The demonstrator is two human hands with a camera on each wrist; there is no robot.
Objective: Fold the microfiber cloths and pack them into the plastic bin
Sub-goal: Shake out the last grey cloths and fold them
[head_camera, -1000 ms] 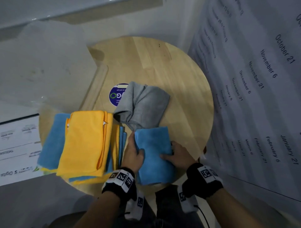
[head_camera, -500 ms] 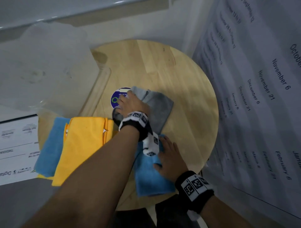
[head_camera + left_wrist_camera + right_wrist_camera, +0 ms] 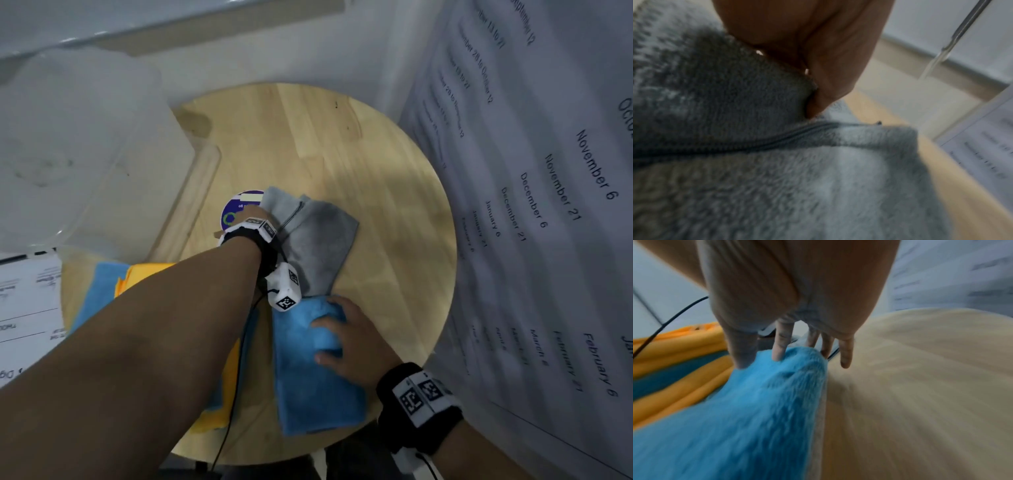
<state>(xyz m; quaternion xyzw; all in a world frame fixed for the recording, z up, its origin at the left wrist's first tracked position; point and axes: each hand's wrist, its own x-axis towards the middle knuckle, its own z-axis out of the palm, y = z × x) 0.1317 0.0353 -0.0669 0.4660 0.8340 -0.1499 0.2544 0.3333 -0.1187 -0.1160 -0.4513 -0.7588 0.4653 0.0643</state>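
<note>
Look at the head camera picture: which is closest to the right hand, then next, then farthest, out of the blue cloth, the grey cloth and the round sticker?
1. Blue cloth: under the right hand.
2. Grey cloth: just beyond.
3. Round sticker: farthest, beyond-left.

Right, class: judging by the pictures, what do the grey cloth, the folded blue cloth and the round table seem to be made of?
Grey cloth: looks like microfiber fleece, with a fuzzy matte pile and a stitched hem. Folded blue cloth: seemingly the same plush fabric, its fibres showing in the right wrist view. Round table: probably wood, pale joined boards with grain and a smooth finish.
</note>
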